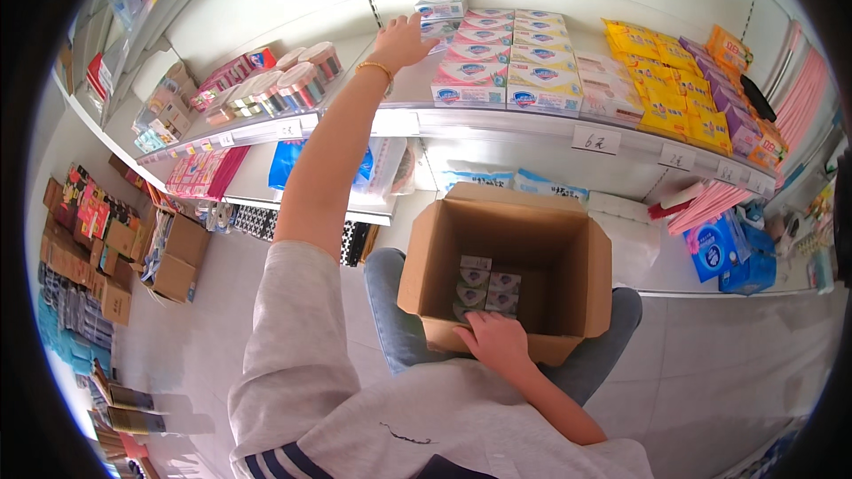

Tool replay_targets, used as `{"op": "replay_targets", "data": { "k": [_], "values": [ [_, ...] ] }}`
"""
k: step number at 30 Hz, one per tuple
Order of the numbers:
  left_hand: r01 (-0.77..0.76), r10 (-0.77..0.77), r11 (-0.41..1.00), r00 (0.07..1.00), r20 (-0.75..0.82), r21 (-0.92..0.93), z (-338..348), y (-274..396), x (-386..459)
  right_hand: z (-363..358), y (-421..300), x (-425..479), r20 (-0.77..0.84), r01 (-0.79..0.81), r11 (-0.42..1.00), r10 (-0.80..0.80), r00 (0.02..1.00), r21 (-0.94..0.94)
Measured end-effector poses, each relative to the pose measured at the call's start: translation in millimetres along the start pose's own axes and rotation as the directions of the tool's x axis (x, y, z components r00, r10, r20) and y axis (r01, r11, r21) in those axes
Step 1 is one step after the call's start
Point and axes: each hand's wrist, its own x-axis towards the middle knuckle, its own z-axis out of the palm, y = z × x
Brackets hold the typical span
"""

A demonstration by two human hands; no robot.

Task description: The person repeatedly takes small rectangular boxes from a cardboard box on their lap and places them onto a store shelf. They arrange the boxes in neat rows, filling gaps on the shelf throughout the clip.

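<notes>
My left hand (402,45) reaches over the upper shelf, fingers spread, beside a short stack of boxed soap bars (442,7) at the back; whether it touches them I cannot tell. Pink soap boxes (469,85) and yellow soap boxes (544,88) stand in rows to its right. An open cardboard box (591,266) is between my knees. At its near edge lies my right hand (496,338), fingers over the rim, close to several small soap boxes (474,277) stacked inside; their undersides are hidden. It seems to hold no box, though its fingertips are partly hidden.
Pink-and-white boxes (609,86), yellow packs (667,106) and purple packs (737,126) line the shelf's right. Clear tubs (303,85) stand on its left. The shelf edge (492,121) carries price tags. On the floor at left is another open carton (180,256).
</notes>
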Motion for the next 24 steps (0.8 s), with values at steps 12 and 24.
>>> {"op": "replay_targets", "data": {
  "k": [12, 24],
  "values": [
    [-0.174, 0.139, 0.984, 0.881, -0.452, -0.038, -67, -8, -64, -13, -3, 0, 0.021, -0.097, 0.986, 0.095, 0.995, 0.139],
    [-0.142, 0.132, 0.620, 0.988, -0.075, -0.772, -34, 147, -386, -81, 32, 10, 0.196, -0.296, 0.232, 0.372, 0.907, 0.927]
  ]
}}
